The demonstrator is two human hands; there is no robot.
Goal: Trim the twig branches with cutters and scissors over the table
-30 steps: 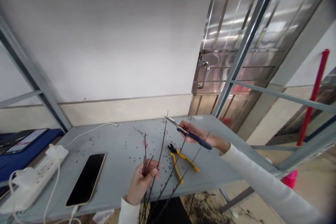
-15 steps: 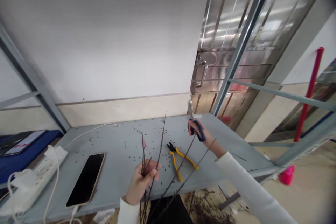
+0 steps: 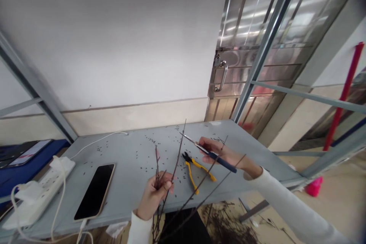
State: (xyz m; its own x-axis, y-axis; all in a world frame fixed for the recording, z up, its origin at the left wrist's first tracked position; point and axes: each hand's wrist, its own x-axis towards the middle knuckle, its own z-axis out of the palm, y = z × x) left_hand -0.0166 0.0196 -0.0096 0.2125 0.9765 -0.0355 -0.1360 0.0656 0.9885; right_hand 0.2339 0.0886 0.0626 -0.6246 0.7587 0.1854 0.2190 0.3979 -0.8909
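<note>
My left hand (image 3: 153, 196) is closed round several thin brown twigs (image 3: 177, 157) near the front edge of the grey table (image 3: 126, 190). One long twig rises from its fingers, and other stems lean out to the right. My right hand (image 3: 219, 150) grips scissors (image 3: 211, 154) with dark blue handles. The blades point left, and their tips reach the upper part of the upright twig; whether they touch it I cannot tell. Between my hands, cutting pliers (image 3: 197, 169) with yellow handles lie on the table, jaws toward the back. Small dark twig bits (image 3: 148, 139) are scattered about.
A phone (image 3: 95, 191) on a charging cable lies at the left, beside a white power strip (image 3: 40, 198). A blue folder (image 3: 17, 171) is at the far left. Below the front edge, a heap of twigs (image 3: 231, 225) lies on the floor. Metal posts (image 3: 264, 45) frame the table.
My right hand has turned the scissors from pointing up to pointing left, bringing the blades to the upright twig. My left hand keeps its hold; the view has tilted slightly down.
</note>
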